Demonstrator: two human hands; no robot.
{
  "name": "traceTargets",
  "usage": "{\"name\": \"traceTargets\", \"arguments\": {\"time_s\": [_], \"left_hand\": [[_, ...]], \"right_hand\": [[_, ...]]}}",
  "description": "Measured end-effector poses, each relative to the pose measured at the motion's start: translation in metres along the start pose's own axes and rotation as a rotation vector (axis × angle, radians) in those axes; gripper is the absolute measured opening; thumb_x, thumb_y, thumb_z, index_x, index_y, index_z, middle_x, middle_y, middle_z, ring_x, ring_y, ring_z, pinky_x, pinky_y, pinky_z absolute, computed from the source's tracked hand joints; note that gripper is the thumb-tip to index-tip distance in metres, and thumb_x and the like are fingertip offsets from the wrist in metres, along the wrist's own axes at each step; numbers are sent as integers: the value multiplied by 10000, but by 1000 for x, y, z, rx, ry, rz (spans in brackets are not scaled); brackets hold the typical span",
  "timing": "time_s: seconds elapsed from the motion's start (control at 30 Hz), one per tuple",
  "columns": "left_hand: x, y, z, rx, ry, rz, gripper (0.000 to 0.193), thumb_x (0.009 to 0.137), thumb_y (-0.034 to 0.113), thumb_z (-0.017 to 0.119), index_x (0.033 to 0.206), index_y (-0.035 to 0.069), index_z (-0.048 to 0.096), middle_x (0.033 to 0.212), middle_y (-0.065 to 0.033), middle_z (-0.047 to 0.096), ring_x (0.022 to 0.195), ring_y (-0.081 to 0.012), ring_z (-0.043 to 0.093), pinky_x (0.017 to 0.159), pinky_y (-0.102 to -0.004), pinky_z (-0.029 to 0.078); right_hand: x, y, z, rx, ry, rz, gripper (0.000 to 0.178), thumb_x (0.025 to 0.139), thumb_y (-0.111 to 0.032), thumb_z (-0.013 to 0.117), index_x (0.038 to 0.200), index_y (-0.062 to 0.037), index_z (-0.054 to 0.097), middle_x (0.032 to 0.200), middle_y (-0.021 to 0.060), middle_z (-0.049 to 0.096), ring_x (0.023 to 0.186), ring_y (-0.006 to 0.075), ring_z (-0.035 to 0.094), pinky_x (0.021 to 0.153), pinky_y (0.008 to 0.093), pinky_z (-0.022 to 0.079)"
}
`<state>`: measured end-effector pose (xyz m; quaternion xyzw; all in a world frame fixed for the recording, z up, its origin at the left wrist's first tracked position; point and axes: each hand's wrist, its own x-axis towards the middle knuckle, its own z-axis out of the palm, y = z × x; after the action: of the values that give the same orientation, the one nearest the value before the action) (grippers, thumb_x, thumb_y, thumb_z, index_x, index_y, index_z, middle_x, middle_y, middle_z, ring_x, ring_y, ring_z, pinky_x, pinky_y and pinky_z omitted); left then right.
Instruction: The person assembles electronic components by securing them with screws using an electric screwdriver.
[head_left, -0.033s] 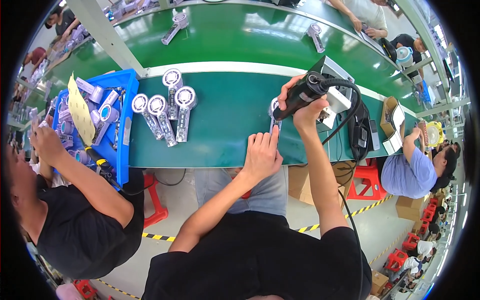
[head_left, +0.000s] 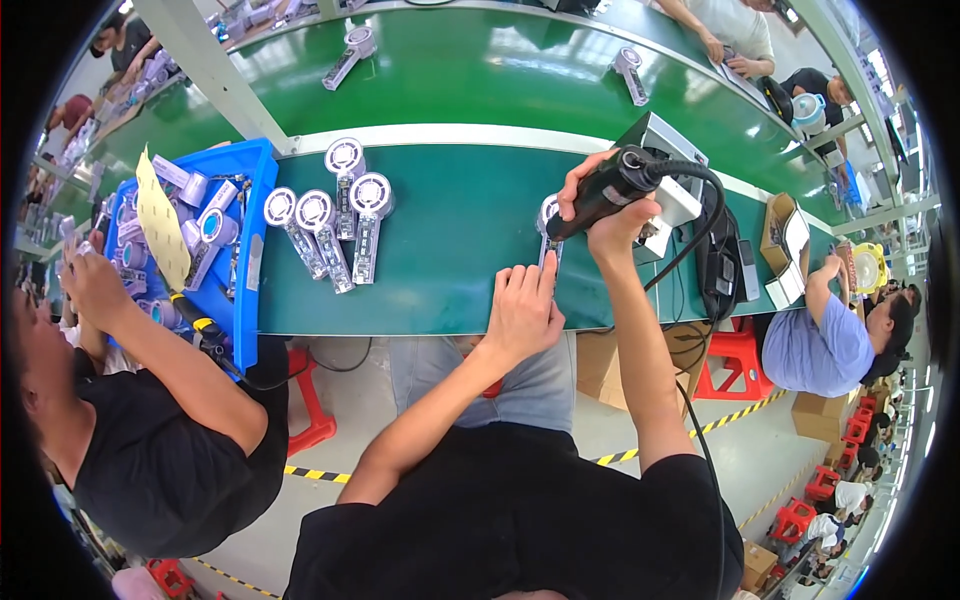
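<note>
My right hand [head_left: 618, 228] is wrapped round a black electric screwdriver [head_left: 603, 197], its cable looping away from the top. The tool's lower end is over a white handheld fan [head_left: 546, 214] lying on the green work table [head_left: 440, 230]. Much of this fan is hidden behind the screwdriver and my fingers. At the lower end of the fan's handle, my left hand [head_left: 524, 308] has its fingertips against it, holding it against the table. Several similar fans [head_left: 340, 215] with open handles and visible inner parts lie to the left.
At the left stands a blue bin [head_left: 258, 210] of fan parts, with a co-worker [head_left: 170, 400] beside it. A grey box-shaped device [head_left: 665, 140], black adapters [head_left: 718, 270] and an open carton [head_left: 785, 250] are on the right. Beyond runs a green conveyor [head_left: 480, 70] carrying two fans.
</note>
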<state>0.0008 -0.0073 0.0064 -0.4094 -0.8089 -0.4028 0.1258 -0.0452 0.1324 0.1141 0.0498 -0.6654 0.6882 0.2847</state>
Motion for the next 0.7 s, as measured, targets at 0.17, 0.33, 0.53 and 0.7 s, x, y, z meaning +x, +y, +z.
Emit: {"name": "traceTargets", "arguments": {"time_s": [0.17, 0.33, 0.53, 0.7], "left_hand": [[4, -7, -13, -57, -73, 44, 691, 667, 46, 617, 1332, -97, 495, 869, -147, 511, 861, -310, 535, 795, -420, 417], [6, -8, -16, -36, -104, 21, 650, 705, 69, 685, 1325, -52, 534, 880, -125, 521, 848, -291, 543, 784, -402, 412], [22, -10, 6, 84, -70, -7, 669, 738, 205, 814, 1320, -1, 557, 948, -110, 557, 864, -268, 562, 768, -381, 411], [21, -12, 3, 15, -7, 62, 593, 730, 167, 826, 1268, 43, 610, 1076, -109, 605, 858, -238, 587, 816, -380, 441]], "right_hand": [[1, -14, -30, 141, 110, -60, 971, 760, -936, 368, 993, -7, 527, 684, 158, 597, 471, 234, 557, 450, 330, 463], [14, -53, -92, 7, 290, -130, 955, 782, -926, 346, 999, -17, 543, 717, 146, 608, 507, 232, 578, 474, 330, 475], [27, -46, -119, -84, 281, -145, 885, 880, -848, 282, 1022, -16, 549, 773, 130, 631, 518, 216, 588, 486, 317, 468], [32, -43, -121, -3, 321, -134, 878, 931, -791, 265, 962, 36, 558, 715, 153, 633, 479, 206, 584, 458, 298, 455]]}}
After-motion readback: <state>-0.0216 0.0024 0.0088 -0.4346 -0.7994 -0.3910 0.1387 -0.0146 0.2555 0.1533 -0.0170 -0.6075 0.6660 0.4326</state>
